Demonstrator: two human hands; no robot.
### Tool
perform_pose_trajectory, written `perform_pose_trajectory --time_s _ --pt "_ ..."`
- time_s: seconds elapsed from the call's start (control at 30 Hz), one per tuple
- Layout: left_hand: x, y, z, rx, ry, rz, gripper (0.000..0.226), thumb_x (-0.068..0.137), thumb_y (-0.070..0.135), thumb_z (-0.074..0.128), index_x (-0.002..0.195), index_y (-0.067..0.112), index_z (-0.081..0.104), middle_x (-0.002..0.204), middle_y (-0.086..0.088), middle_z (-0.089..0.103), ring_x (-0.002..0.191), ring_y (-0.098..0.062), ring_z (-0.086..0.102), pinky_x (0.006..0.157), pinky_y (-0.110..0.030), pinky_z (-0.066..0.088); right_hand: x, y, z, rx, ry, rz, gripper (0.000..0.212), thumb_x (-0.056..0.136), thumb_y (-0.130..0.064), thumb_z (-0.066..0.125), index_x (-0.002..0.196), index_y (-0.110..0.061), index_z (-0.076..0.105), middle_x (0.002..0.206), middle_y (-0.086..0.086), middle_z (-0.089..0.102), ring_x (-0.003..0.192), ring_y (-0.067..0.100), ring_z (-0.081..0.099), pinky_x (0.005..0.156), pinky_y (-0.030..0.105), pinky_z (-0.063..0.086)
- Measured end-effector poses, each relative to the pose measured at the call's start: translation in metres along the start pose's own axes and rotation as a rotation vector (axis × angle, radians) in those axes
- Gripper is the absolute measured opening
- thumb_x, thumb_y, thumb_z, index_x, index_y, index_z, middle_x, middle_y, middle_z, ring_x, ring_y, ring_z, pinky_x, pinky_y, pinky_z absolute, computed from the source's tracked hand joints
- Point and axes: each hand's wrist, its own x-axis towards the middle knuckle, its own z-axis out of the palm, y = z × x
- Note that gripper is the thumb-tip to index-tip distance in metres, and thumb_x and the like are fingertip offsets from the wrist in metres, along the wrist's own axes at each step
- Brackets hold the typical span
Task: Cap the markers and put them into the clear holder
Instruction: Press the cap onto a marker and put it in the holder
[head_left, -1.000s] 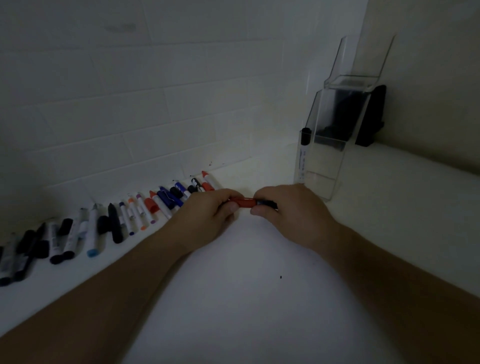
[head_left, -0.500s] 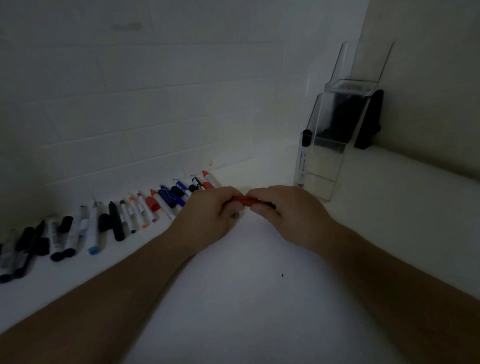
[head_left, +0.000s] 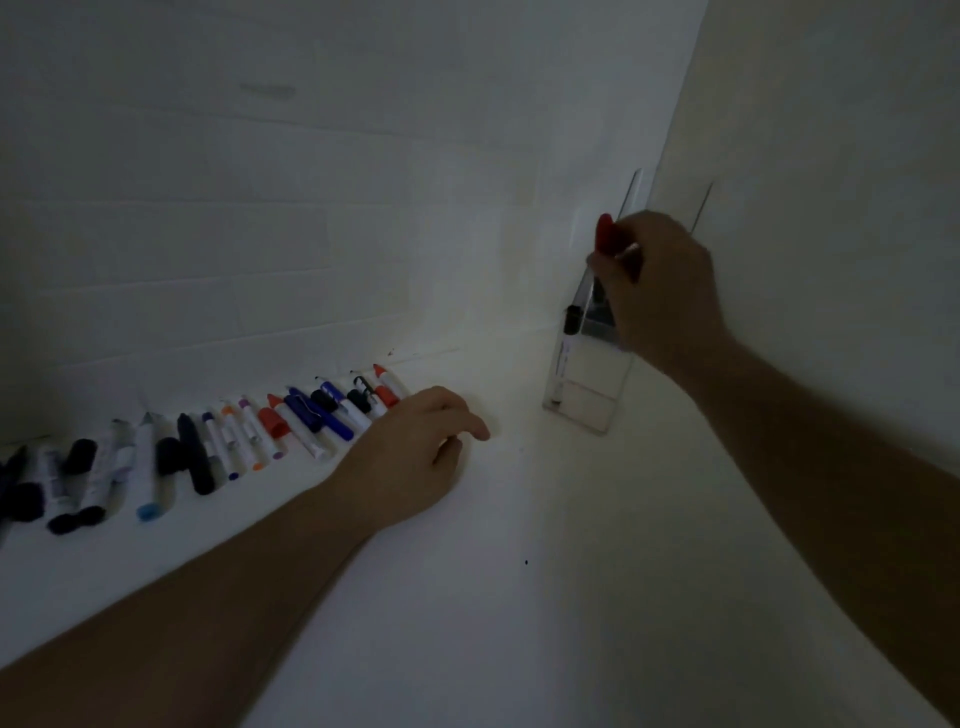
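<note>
Half a second ago both hands met over the red marker at mid-frame; now the right hand (head_left: 657, 291) has lifted to the upper right of the frame, its fingers curled round the red marker (head_left: 605, 235), whose capped end sticks up above the knuckles. It hangs over the mouth of the clear holder (head_left: 587, 400), which stands on the white counter (head_left: 519, 597) near the corner of the tiled wall (head_left: 311, 208). One black-capped marker (head_left: 566, 353) stands upright inside the holder against its left wall. The left hand (head_left: 415, 457) has let go and rests on the counter at mid-frame, fingers loosely bent and holding nothing, just right of the row of markers (head_left: 208, 447) lying along the wall toward the left edge.
</note>
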Motion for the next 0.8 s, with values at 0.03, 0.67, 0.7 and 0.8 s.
perform_pose_trajectory --time_s 0.03,0.67,0.7,0.8 --pt "-0.001 -0.001 0.001 0.005 -0.007 -0.002 0.038 0.086 -0.001 0.056 0.106 0.026 0.072 0.107 0.010 0.059 0.091 -0.003 0.056 0.083 -0.012 0.043 0.004 0.006 0.002 -0.055 -0.021 0.016 0.022 0.099 -0.032 0.062 0.111 -0.015 0.061 0.094 -0.003 0.058 0.080 0.013 0.057 0.067 0.010 0.036" --pt "-0.004 0.001 0.004 0.055 -0.080 0.025 0.032 0.090 0.009 0.056 0.106 0.030 0.073 0.105 0.013 0.058 0.088 -0.001 0.055 0.078 -0.011 0.039 -0.029 0.032 0.030 -0.488 -0.358 0.062 0.054 0.099 -0.038 0.050 0.148 -0.029 0.029 0.104 0.008 0.061 0.102 0.030 0.056 0.095 0.050 0.041" --pt "-0.004 0.001 0.004 0.056 -0.077 0.028 0.031 0.090 0.009 0.056 0.106 0.030 0.073 0.105 0.012 0.058 0.088 -0.001 0.055 0.078 -0.011 0.039 -0.029 0.031 0.030 -0.460 -0.354 0.068 0.057 0.098 -0.036 0.052 0.149 -0.029 0.027 0.101 0.007 0.060 0.101 0.030 0.056 0.096 0.051 0.042" --pt "-0.004 0.000 0.003 0.063 -0.073 0.034 0.030 0.090 0.012 0.055 0.106 0.031 0.073 0.106 0.012 0.058 0.090 -0.003 0.056 0.080 -0.016 0.043 -0.029 0.028 0.030 -0.464 -0.235 0.030 0.059 0.094 -0.033 0.055 0.147 -0.028 0.033 0.105 0.005 0.061 0.107 0.030 0.054 0.095 0.053 0.045"
